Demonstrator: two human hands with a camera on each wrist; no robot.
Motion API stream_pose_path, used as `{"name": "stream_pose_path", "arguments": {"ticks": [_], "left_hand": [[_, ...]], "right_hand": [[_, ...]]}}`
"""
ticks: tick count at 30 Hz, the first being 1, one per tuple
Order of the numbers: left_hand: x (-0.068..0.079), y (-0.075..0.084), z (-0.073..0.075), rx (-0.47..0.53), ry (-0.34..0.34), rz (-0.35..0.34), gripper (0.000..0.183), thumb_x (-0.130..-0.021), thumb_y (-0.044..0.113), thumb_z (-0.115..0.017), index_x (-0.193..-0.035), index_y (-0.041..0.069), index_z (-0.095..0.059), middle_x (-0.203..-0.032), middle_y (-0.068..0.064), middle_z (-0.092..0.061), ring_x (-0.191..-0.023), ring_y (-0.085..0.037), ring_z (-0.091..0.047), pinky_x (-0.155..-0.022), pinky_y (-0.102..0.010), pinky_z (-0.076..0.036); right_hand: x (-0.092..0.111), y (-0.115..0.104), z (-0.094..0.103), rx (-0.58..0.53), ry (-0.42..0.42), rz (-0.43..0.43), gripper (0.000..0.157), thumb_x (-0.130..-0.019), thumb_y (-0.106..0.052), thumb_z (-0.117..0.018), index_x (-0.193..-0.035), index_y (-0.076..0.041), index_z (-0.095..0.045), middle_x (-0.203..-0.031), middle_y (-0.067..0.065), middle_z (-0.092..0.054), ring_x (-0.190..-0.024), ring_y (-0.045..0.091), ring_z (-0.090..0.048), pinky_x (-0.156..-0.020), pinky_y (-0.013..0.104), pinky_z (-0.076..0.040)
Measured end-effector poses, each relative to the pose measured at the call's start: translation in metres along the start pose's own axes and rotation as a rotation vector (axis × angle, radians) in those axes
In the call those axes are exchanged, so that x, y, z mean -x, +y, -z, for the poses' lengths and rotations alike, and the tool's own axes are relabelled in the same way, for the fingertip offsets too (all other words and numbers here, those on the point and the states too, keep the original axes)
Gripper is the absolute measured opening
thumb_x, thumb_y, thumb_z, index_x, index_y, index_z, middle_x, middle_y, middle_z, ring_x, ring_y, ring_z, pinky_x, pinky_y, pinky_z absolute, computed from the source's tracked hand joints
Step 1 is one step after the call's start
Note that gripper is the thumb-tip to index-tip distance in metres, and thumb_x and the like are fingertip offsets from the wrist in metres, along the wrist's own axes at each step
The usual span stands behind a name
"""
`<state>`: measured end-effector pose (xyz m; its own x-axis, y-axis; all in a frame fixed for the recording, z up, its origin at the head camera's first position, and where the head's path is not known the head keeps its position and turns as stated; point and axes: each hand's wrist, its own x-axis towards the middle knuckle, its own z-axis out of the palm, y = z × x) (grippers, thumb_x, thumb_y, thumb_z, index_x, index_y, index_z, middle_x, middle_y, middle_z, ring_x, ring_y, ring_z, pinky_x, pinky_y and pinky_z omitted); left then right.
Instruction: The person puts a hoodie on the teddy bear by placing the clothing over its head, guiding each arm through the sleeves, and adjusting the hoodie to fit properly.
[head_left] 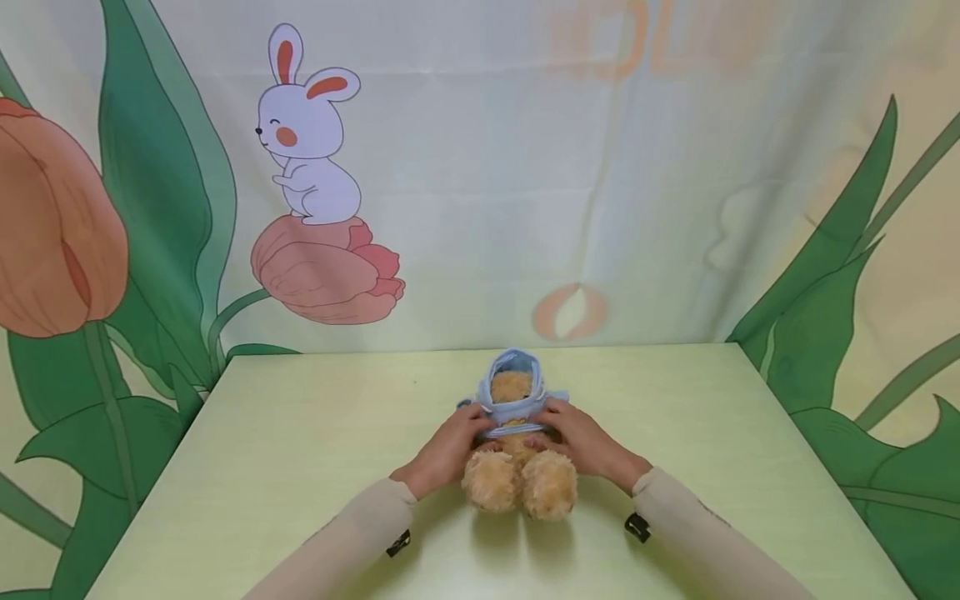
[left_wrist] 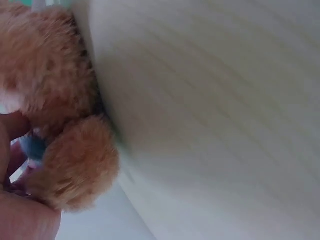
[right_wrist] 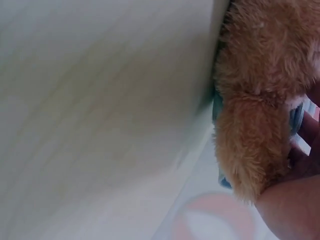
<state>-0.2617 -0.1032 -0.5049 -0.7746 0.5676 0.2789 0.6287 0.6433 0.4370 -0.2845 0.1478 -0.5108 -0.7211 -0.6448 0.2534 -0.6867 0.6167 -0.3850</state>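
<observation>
A light-brown plush teddy bear (head_left: 550, 485) lies on its back on the table, feet toward me. A light blue hooded top (head_left: 513, 410) is on its upper body, with the hood framing its head and the hem across the belly. My left hand (head_left: 450, 446) grips the bear's left-hand side in the head view, fingers over the top and thumb low near the belly. My right hand (head_left: 592, 439) holds the other side likewise. Each wrist view shows fingers against a furry limb, with a bit of blue cloth beside it. The bear's back is hidden.
The pale yellow-green table (head_left: 322, 450) ends at a backdrop cloth (head_left: 465, 167) printed with a rabbit, tulips and leaves. Small black clips (head_left: 637, 527) hang at both sleeves.
</observation>
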Motion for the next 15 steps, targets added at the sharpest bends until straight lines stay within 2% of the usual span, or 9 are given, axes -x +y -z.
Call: {"name": "stream_pose_path", "arguments": {"ticks": [2,4,7,9,11,13,15], "left_hand": [[0.000,0.000,0.001,-0.011,0.005,0.007,0.011,-0.094,0.023,-0.067,-0.095,0.012,-0.067,-0.101,0.000,-0.057,-0.090,-0.014,-0.052,-0.078,-0.031,-0.047],[0.002,0.001,0.002,-0.009,-0.006,0.033,0.014,-0.094,0.025,-0.067,-0.095,0.012,-0.062,-0.097,0.001,-0.057,-0.085,-0.014,-0.052,-0.075,-0.030,-0.046],[0.003,0.003,0.002,-0.014,-0.016,0.050,0.020,-0.096,0.027,-0.064,-0.108,0.013,-0.057,-0.101,0.000,-0.064,-0.088,-0.015,-0.060,-0.079,-0.033,-0.050],[0.004,0.005,0.001,0.000,-0.022,0.057,0.030,-0.097,0.027,-0.063,-0.121,0.010,-0.056,-0.111,-0.005,-0.067,-0.099,-0.021,-0.064,-0.087,-0.038,-0.052],[0.004,0.007,0.001,-0.008,-0.020,0.053,0.037,-0.098,0.026,-0.061,-0.130,0.008,-0.056,-0.123,-0.009,-0.064,-0.113,-0.026,-0.062,-0.096,-0.042,-0.050],[0.004,0.008,0.000,-0.023,-0.016,0.040,0.037,-0.099,0.024,-0.060,-0.131,0.006,-0.058,-0.126,-0.011,-0.062,-0.118,-0.028,-0.059,-0.098,-0.044,-0.049],[0.003,0.009,-0.001,-0.035,-0.011,0.029,0.031,-0.098,0.023,-0.060,-0.125,0.008,-0.064,-0.120,-0.008,-0.061,-0.111,-0.024,-0.059,-0.094,-0.040,-0.051]], "right_hand": [[-0.001,-0.001,0.001,-0.003,0.017,0.019,0.017,-0.094,-0.035,-0.064,-0.098,-0.018,-0.066,-0.107,-0.003,-0.054,-0.084,0.008,-0.049,-0.073,0.025,-0.045],[-0.001,-0.003,0.002,-0.004,0.021,0.013,0.018,-0.094,-0.036,-0.065,-0.095,-0.019,-0.061,-0.106,-0.003,-0.055,-0.082,0.009,-0.050,-0.071,0.025,-0.044],[0.001,-0.006,0.004,-0.003,0.008,-0.029,0.024,-0.095,-0.037,-0.063,-0.108,-0.018,-0.059,-0.109,-0.003,-0.063,-0.087,0.012,-0.060,-0.075,0.029,-0.050],[0.004,-0.008,0.004,-0.010,-0.005,-0.061,0.034,-0.096,-0.037,-0.062,-0.122,-0.016,-0.057,-0.113,0.000,-0.067,-0.097,0.018,-0.066,-0.083,0.035,-0.053],[0.006,-0.008,0.004,0.001,-0.009,-0.060,0.041,-0.097,-0.035,-0.060,-0.132,-0.013,-0.054,-0.121,0.004,-0.066,-0.107,0.022,-0.066,-0.090,0.040,-0.053],[0.008,-0.007,0.003,0.035,-0.013,-0.035,0.041,-0.099,-0.032,-0.058,-0.134,-0.011,-0.055,-0.123,0.006,-0.064,-0.109,0.023,-0.064,-0.090,0.041,-0.052],[0.009,-0.005,0.002,0.061,-0.016,-0.007,0.037,-0.099,-0.030,-0.058,-0.132,-0.012,-0.058,-0.122,0.005,-0.062,-0.107,0.022,-0.062,-0.088,0.040,-0.051]]}}
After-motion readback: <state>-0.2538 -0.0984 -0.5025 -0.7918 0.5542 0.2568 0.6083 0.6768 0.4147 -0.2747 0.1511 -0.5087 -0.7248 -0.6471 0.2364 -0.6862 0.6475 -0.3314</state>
